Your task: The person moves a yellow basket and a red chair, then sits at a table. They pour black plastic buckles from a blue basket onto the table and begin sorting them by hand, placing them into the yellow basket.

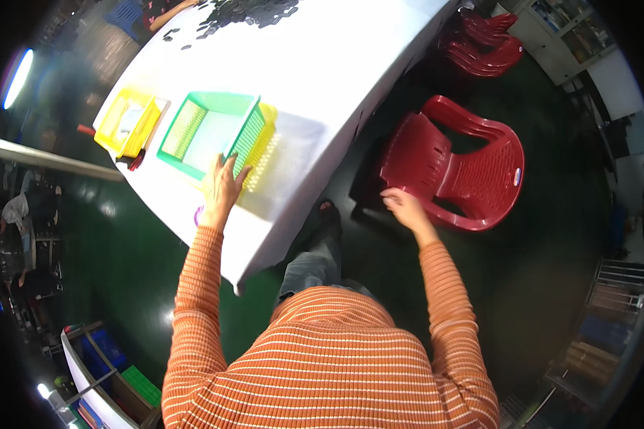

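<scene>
My left hand (224, 187) rests at the near edge of a green plastic basket (248, 139), its fingers spread and nothing held in them. The basket sits over a yellow perforated basket (265, 161), which pokes out on its right side. White flat material shows inside the green one. Lower right, my right hand (406, 207) is beside the front of a red plastic armchair (479, 171). Its fingers are bent together; whether they grip the seat's edge is not clear.
A white-covered table (322, 79) carries another yellow basket (129, 125) at left and many small dark pieces (247, 16) at the far end. Another person's arm (170, 16) reaches in there. Stacked red chairs (483, 46) stand at the back right. A shelf unit (107, 365) is lower left.
</scene>
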`<state>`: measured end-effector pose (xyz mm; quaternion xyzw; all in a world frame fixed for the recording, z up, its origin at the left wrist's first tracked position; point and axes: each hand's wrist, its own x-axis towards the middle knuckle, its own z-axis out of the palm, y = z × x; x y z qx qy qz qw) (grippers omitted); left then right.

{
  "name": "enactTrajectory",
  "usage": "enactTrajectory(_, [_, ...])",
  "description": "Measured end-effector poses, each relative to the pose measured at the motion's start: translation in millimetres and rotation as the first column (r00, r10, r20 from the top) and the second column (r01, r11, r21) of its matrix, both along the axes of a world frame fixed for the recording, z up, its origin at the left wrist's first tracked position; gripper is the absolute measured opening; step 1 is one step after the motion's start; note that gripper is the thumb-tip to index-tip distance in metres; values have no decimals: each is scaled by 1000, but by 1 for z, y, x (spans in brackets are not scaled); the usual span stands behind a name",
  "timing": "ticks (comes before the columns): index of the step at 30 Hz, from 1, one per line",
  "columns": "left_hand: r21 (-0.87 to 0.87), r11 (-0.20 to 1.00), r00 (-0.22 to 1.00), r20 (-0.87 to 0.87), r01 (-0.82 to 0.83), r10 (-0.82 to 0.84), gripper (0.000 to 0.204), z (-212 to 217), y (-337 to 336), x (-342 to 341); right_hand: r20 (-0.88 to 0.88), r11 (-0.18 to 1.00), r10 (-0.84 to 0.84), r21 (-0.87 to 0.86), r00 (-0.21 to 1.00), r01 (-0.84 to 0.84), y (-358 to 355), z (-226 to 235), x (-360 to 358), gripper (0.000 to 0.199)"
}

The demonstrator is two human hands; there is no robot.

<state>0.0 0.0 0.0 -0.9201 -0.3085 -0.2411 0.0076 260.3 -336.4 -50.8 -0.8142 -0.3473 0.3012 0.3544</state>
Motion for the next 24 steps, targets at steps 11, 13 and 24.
enactTrajectory(11, [247, 853, 885, 196, -461, 422, 32, 80, 38, -61, -818, 995, -29, -81, 575, -65, 205, -11, -42, 93])
enactTrajectory(13, [281, 796, 842, 241, -536, 483, 29, 75, 42, -64, -839, 994, -50, -96, 542, -58, 263, -5, -51, 85])
enactTrajectory(24, [329, 822, 869, -10, -465, 495, 36, 49, 78, -106, -561, 951, -206, 79, 802, 299, 227, 48, 98, 24])
